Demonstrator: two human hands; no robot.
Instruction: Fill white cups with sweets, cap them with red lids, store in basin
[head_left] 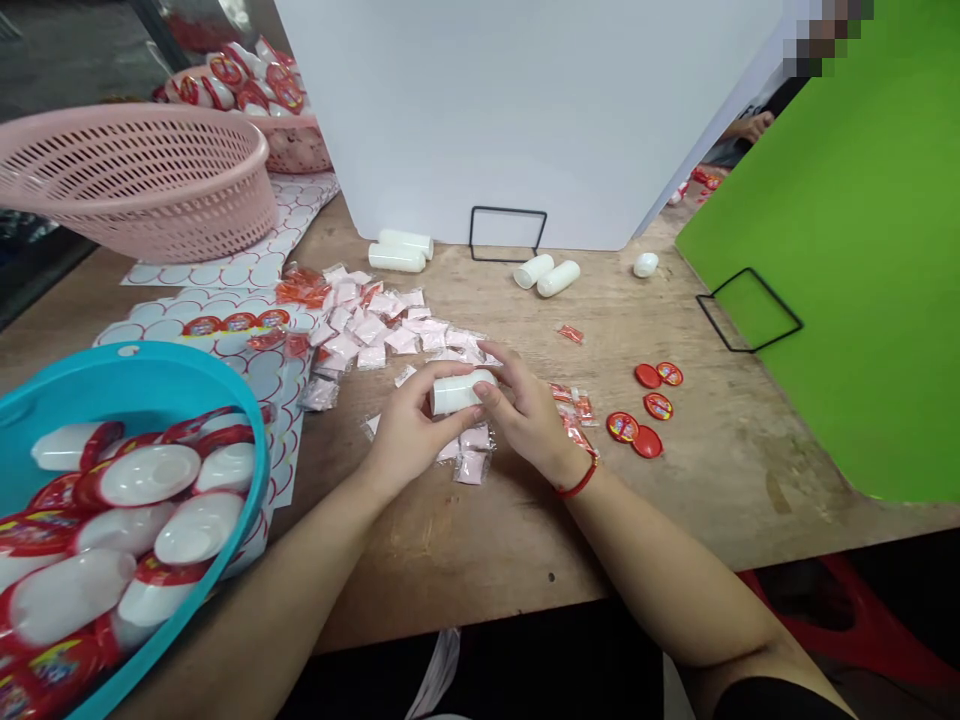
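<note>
Between my two hands, above the middle of the wooden table, is a white plastic tube lying sideways. My left hand is closed round its left end, and my right hand grips the rounded right end with thumb and fingers. Beneath and behind them spread several small pink-white packets in clear wrap. Red packets lie just right of my right hand. Farther right are several round red lids, a few with printed labels. Toward the back, pairs of white tubes lie on their sides.
A blue basin full of red-capped white containers fills the near left. Behind it stand a pink basket and a sheet of round stickers. A white panel and a green panel border the table; another person's hand shows beyond.
</note>
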